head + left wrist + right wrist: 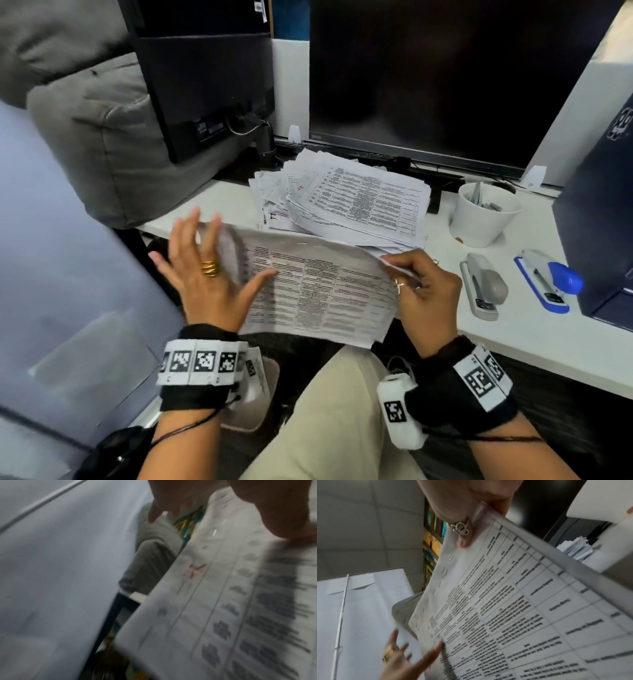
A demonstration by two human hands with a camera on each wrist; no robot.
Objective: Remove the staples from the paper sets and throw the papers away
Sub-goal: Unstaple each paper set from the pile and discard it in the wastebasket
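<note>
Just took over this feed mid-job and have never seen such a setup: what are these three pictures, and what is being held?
No machine: a person's bare hands with tagged wristbands. The big picture is from a head camera; the other two look along each wrist. The right hand pinches a printed paper set at its corner; the left hand is spread open, thumb on the sheet. On the white desk lie a paper pile, a grey stapler, a blue stapler and a white cup.

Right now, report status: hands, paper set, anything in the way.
Right hand pinches the paper set at its right corner. Left hand open, thumb on the sheet. Paper stack and two staplers on the desk nearby, none blocking.
</note>
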